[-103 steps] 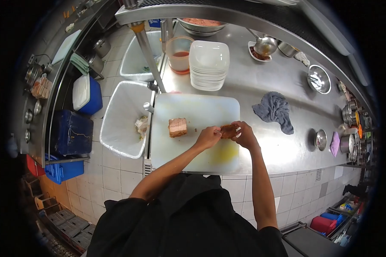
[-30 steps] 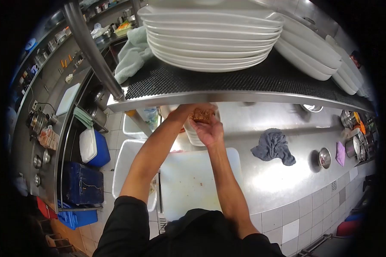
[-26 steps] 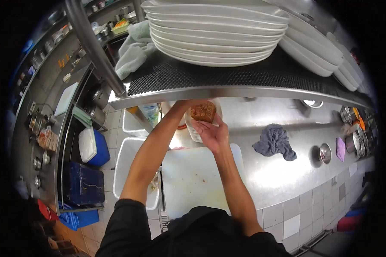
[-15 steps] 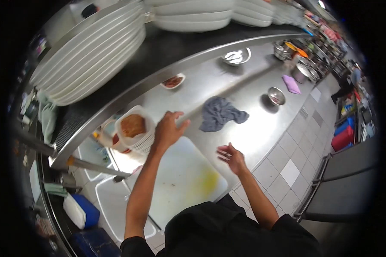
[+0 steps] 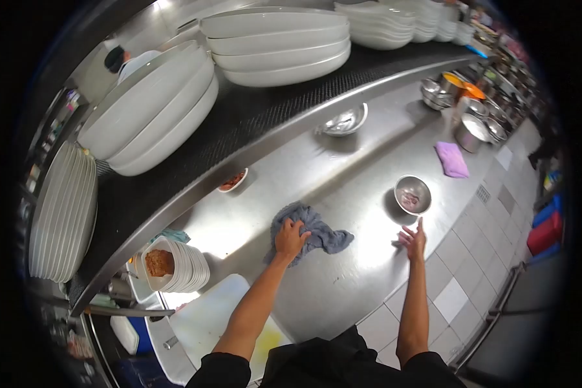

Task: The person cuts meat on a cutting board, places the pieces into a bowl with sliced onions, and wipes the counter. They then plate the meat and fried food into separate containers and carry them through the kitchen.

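Observation:
My left hand [image 5: 291, 240] is on a crumpled grey-blue cloth [image 5: 320, 234] lying on the steel counter, its fingers curled into the fabric. Just in front of my right hand [image 5: 415, 242] stands a small metal bowl [image 5: 412, 195] with some pinkish pieces in the bottom. That hand is empty, its fingers apart, close to the bowl's near rim but apparently not holding it. At the lower left lies a white cutting board [image 5: 216, 310] with a yellow stain.
Stacked white containers [image 5: 191, 265], the top one holding brown food, stand left of the board. A white dish of reddish food [image 5: 233, 180] and a metal bowl [image 5: 346, 121] sit under the plate shelf [image 5: 239, 139]. A purple cloth [image 5: 452, 160] and pots [image 5: 472, 132] are farther right.
My left hand has moved from above the board onto the grey cloth. My right hand has reached forward and right, close to the small bowl. The view has shifted rightward.

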Action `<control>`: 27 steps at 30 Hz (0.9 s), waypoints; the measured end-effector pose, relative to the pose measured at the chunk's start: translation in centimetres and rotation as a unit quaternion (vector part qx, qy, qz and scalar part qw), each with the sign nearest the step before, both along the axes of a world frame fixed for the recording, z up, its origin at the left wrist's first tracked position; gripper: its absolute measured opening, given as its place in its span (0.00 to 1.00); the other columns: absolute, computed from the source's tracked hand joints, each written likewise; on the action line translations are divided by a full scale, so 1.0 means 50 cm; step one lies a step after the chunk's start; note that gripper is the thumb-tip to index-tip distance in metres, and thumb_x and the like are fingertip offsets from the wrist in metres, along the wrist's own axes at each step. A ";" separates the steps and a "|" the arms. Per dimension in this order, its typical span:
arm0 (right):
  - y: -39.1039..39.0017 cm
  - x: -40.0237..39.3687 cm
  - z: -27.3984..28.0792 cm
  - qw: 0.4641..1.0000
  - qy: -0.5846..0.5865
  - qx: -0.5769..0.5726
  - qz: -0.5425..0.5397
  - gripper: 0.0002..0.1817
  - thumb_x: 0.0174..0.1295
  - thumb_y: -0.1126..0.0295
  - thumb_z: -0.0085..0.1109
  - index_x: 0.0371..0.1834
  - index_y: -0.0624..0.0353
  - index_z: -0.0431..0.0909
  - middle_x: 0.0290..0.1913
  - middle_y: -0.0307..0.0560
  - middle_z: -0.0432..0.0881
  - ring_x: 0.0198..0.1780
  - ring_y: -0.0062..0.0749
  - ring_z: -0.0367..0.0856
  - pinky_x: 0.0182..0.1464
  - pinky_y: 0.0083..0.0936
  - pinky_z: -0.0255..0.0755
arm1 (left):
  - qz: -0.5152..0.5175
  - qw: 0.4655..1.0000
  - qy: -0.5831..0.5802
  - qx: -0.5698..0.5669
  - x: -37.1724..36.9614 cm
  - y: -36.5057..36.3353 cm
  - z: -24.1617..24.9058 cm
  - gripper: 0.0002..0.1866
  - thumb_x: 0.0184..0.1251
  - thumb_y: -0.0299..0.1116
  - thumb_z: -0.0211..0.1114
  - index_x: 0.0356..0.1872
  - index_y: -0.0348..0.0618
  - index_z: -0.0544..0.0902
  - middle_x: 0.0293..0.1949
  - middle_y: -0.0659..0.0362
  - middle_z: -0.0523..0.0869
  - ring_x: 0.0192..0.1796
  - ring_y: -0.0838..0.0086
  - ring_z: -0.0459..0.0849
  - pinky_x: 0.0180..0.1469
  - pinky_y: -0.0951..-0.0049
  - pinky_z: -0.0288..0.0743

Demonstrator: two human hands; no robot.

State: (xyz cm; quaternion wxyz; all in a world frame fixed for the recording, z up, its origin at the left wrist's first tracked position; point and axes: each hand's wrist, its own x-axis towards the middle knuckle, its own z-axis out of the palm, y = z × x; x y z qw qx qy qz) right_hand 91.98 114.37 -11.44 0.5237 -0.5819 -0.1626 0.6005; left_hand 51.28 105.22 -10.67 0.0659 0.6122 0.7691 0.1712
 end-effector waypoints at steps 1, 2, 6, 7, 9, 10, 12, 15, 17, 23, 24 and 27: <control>0.053 0.023 -0.005 0.999 -0.040 -0.004 0.019 0.49 0.67 0.36 0.59 0.76 0.66 0.57 0.51 0.65 0.83 0.35 0.38 0.87 0.30 0.29 0.82 | -0.028 0.998 -0.052 -0.015 -0.009 0.010 -0.006 0.24 0.63 0.46 0.73 0.59 0.54 0.83 0.53 0.52 0.81 0.55 0.54 0.81 0.55 0.56 0.78; 0.098 0.036 -0.023 0.996 -0.078 0.004 0.053 0.42 0.69 0.39 0.58 0.68 0.66 0.64 0.43 0.61 0.85 0.28 0.33 0.84 0.25 0.25 0.79 | -0.052 0.993 -0.105 -0.030 -0.023 0.012 -0.014 0.21 0.63 0.42 0.74 0.57 0.54 0.84 0.51 0.52 0.82 0.53 0.56 0.81 0.54 0.58 0.78; 0.192 0.021 -0.064 0.981 -0.163 0.031 0.097 0.16 0.72 0.61 0.52 0.41 0.66 0.80 0.27 0.51 0.85 0.19 0.25 0.79 0.19 0.23 0.74 | -0.161 0.917 -0.338 -0.138 -0.180 0.083 0.044 0.23 0.59 0.30 0.74 0.58 0.49 0.84 0.48 0.56 0.86 0.48 0.68 0.87 0.48 0.69 0.81; 0.200 0.014 -0.073 0.982 -0.154 0.044 0.099 0.15 0.70 0.63 0.52 0.41 0.67 0.80 0.27 0.52 0.86 0.18 0.25 0.79 0.18 0.23 0.73 | -0.011 0.845 -0.489 -0.214 -0.275 0.101 0.022 0.25 0.63 0.29 0.72 0.63 0.45 0.81 0.53 0.55 0.86 0.43 0.70 0.89 0.42 0.68 0.85; 0.213 -0.010 -0.080 0.985 -0.134 0.019 0.108 0.15 0.69 0.64 0.52 0.43 0.68 0.79 0.26 0.52 0.85 0.17 0.25 0.78 0.18 0.23 0.73 | 0.081 0.797 -0.595 0.059 -0.416 0.106 -0.050 0.23 0.69 0.38 0.65 0.63 0.51 0.73 0.38 0.57 0.86 0.32 0.69 0.88 0.27 0.71 0.84; 0.215 -0.027 -0.077 0.985 -0.135 0.023 0.110 0.15 0.69 0.64 0.54 0.42 0.68 0.79 0.26 0.52 0.85 0.17 0.25 0.77 0.18 0.22 0.73 | 0.169 0.779 -0.603 0.040 -0.528 0.111 -0.132 0.19 0.73 0.41 0.61 0.61 0.50 0.73 0.42 0.55 0.87 0.35 0.68 0.88 0.32 0.68 0.85; 0.215 -0.061 -0.071 0.984 -0.123 0.049 0.116 0.14 0.68 0.63 0.57 0.41 0.67 0.78 0.25 0.52 0.84 0.17 0.25 0.77 0.18 0.23 0.72 | 0.346 0.707 -0.617 0.021 -0.722 0.125 -0.263 0.16 0.81 0.47 0.51 0.57 0.49 0.75 0.50 0.50 0.89 0.42 0.66 0.88 0.41 0.63 0.86; 0.251 -0.082 -0.029 0.938 -0.235 0.007 0.255 0.26 0.71 0.50 0.60 0.49 0.69 0.79 0.27 0.54 0.85 0.24 0.34 0.82 0.32 0.31 0.79 | 0.209 0.695 -0.688 0.013 -0.773 0.116 -0.277 0.16 0.80 0.44 0.55 0.59 0.47 0.80 0.50 0.53 0.89 0.45 0.69 0.88 0.44 0.66 0.85; 0.302 -0.103 -0.002 0.802 -0.577 0.060 0.140 0.46 0.66 0.37 0.61 0.68 0.73 0.70 0.56 0.70 0.80 0.53 0.55 0.81 0.54 0.43 0.75 | 0.208 0.716 -0.666 0.011 -0.749 0.146 -0.269 0.16 0.80 0.44 0.56 0.58 0.47 0.80 0.49 0.53 0.89 0.44 0.70 0.88 0.44 0.66 0.85; 0.538 -0.389 0.139 0.777 -0.512 0.311 0.193 0.32 0.66 0.45 0.65 0.61 0.61 0.77 0.45 0.62 0.86 0.48 0.52 0.86 0.49 0.38 0.78 | 0.257 0.809 -0.526 0.058 -0.723 0.134 -0.264 0.16 0.79 0.45 0.56 0.56 0.46 0.81 0.44 0.56 0.89 0.41 0.73 0.87 0.42 0.69 0.84; 0.582 -0.449 0.111 0.743 -0.541 0.293 0.265 0.31 0.66 0.46 0.64 0.61 0.61 0.77 0.44 0.62 0.86 0.47 0.51 0.86 0.49 0.38 0.79 | 0.257 0.775 -0.575 0.057 -0.731 0.128 -0.290 0.17 0.79 0.46 0.56 0.55 0.47 0.81 0.41 0.57 0.88 0.38 0.74 0.85 0.40 0.70 0.82; 0.667 -0.551 0.033 0.674 -0.612 0.202 0.362 0.29 0.67 0.49 0.62 0.60 0.62 0.76 0.43 0.61 0.86 0.46 0.50 0.87 0.47 0.38 0.80 | 0.331 0.694 -0.627 0.128 -0.631 0.111 -0.215 0.17 0.79 0.48 0.57 0.49 0.45 0.83 0.33 0.60 0.86 0.31 0.76 0.82 0.34 0.73 0.78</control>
